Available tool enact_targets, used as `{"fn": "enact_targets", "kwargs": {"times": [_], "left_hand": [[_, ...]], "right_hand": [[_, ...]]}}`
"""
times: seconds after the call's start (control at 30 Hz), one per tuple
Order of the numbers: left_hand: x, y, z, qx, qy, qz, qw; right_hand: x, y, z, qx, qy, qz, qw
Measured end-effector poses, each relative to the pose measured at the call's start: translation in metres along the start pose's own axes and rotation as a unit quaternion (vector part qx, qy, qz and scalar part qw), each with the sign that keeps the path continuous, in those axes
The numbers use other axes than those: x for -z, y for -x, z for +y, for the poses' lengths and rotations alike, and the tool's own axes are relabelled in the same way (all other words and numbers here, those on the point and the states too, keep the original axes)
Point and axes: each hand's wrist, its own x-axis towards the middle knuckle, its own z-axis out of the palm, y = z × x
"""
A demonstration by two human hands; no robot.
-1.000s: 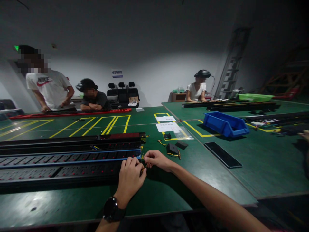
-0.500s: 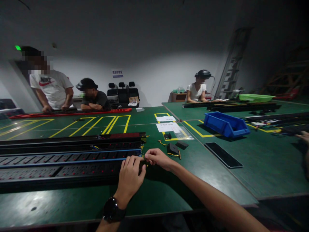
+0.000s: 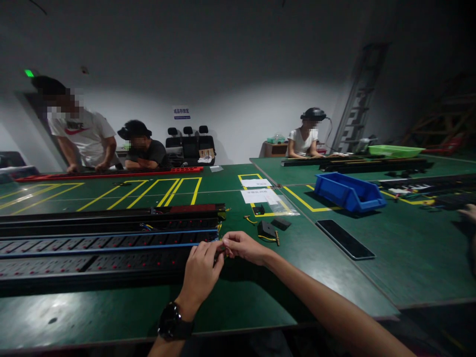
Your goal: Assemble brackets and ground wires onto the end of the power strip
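Observation:
My left hand, with a dark watch on its wrist, rests over the right end of the nearest long black socket strip. Its thumb and fingers curl together there. Meeting it fingertip to fingertip, my right hand pinches at the strip's end; whatever lies between the fingers is too small and covered to name. Behind that strip runs another with blue edges, and beyond it lie dark rails. Past my right hand sit a small black box with yellow wires and a flat black plate.
A dark phone and a blue bin are on the green table to the right. White papers lie ahead. Three people are across the table, one behind a red rail. Another person's hand shows at the right edge.
My hands stay at the strip's end, with my right fingers shifted slightly down and closer to the left ones. The standing person across the table has leaned a little.

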Motion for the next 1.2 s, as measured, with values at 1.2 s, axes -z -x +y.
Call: {"fn": "enact_targets", "kwargs": {"times": [1.2], "left_hand": [[0.003, 0.002, 0.002, 0.101, -0.05, 0.02, 0.993]], "right_hand": [[0.027, 0.004, 0.003, 0.05, 0.345, -0.039, 0.937]]}}
